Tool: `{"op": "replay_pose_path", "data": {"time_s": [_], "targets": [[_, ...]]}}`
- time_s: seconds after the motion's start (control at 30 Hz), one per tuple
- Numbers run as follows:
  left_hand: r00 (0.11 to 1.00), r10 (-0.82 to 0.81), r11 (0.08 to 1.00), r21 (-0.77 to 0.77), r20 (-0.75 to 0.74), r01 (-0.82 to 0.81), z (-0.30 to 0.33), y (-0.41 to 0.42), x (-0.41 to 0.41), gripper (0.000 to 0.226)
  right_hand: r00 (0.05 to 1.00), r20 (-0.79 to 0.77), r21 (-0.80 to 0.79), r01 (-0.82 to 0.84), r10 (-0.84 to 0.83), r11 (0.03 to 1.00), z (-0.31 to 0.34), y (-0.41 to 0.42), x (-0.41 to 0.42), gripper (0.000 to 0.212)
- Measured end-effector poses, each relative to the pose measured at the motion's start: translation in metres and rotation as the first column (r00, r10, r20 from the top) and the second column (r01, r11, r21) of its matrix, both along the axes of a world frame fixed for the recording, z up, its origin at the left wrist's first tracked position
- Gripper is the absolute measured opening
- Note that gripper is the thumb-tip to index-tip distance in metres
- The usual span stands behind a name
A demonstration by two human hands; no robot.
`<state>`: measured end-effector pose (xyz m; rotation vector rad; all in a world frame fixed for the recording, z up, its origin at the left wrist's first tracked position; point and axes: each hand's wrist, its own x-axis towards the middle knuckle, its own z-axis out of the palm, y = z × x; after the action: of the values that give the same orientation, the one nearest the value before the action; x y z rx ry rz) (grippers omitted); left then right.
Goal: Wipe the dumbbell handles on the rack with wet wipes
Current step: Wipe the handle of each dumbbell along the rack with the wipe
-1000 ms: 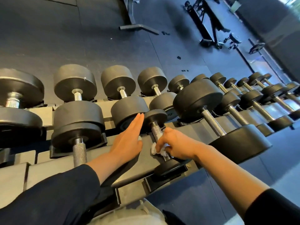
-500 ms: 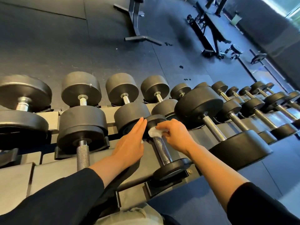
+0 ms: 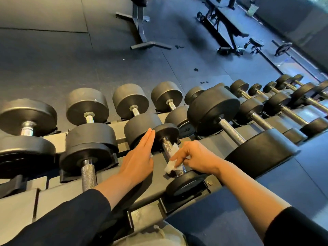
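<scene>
**Wet wipe wrapped on a small dumbbell's handle, near its lower end**

Head view: the right hand (image 3: 198, 157) curls its fingers round a crumpled white wet wipe (image 3: 173, 162) and pinches it against the knurled steel handle (image 3: 168, 148) of a small black rubber-headed dumbbell (image 3: 166, 133), close to the near head. The left hand (image 3: 140, 157) lies flat with straight fingers, holding nothing, its fingertips touching the dumbbell's far head. The dumbbell sits on the front tier of the grey metal rack (image 3: 58, 197), between a larger dumbbell with a bare knurled handle (image 3: 88, 173) to the left and a big black dumbbell (image 3: 230, 132) to the right.

The wipe looks soft, limp and damp, so it should mould round the bar; the knurling may snag it. The dumbbell is stiff and heavy enough to stay put, though it may roll, so bracing the head seems sensible.
</scene>
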<state>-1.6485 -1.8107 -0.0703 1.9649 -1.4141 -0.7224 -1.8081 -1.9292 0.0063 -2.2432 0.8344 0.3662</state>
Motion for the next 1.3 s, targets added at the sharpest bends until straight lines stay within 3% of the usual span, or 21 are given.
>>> {"op": "replay_pose_path", "data": {"time_s": [0.13,0.27,0.33,0.4,0.47,0.53,0.6,0.73,1.0,1.2,1.3], "targets": [[1.000,0.000,1.000,0.014,0.002,0.000,-0.001,-0.001,0.001,0.078,0.986,0.045,0.271,0.144,-0.162,0.952,0.003,0.000,-0.017,0.032],[1.000,-0.002,0.999,0.032,0.023,0.001,0.001,0.001,-0.001,0.077,0.975,0.089,0.308,0.165,-0.201,0.937,0.001,0.000,-0.017,0.036],[0.999,-0.015,1.000,0.023,0.033,0.014,0.001,0.002,-0.001,0.077,0.946,0.173,0.217,0.234,-0.274,0.948,-0.004,-0.002,-0.012,0.034],[0.999,-0.016,1.000,0.018,0.048,0.015,0.000,0.002,0.000,0.078,0.913,0.221,-0.051,0.363,-0.344,0.931,-0.015,-0.007,-0.005,0.024],[0.998,-0.009,1.000,0.022,0.067,0.007,0.000,0.002,0.000,0.080,0.934,0.115,-0.383,0.357,-0.339,0.852,-0.023,-0.012,0.005,0.021],[0.996,-0.008,1.000,0.025,0.088,0.005,0.001,0.004,-0.001,0.084,0.968,-0.008,-0.477,0.218,-0.252,0.851,-0.032,-0.015,0.015,0.023],[0.994,-0.009,1.000,0.030,0.111,0.006,0.001,0.005,-0.002,0.086,0.980,0.017,-0.365,0.190,-0.197,0.911,-0.037,-0.016,0.023,0.028],[0.994,0.007,0.999,0.044,0.112,-0.012,0.005,0.007,-0.005,0.084,0.942,0.218,-0.156,0.293,-0.257,0.943,-0.036,-0.015,0.024,0.032],[0.994,0.014,0.999,0.032,0.111,-0.017,0.008,0.006,-0.009,0.080,0.955,0.207,-0.082,0.232,-0.212,0.969,-0.028,-0.014,0.004,0.025],[0.997,0.037,0.999,0.003,0.070,-0.038,0.012,-0.002,-0.014,0.074,0.981,0.143,0.131,0.113,-0.132,0.985,-0.005,-0.010,-0.026,0.015],[0.997,0.009,1.000,-0.013,0.079,-0.008,0.015,-0.007,-0.015,0.073,0.966,0.189,0.115,0.157,-0.177,0.981,-0.007,-0.013,-0.028,0.017]]}}
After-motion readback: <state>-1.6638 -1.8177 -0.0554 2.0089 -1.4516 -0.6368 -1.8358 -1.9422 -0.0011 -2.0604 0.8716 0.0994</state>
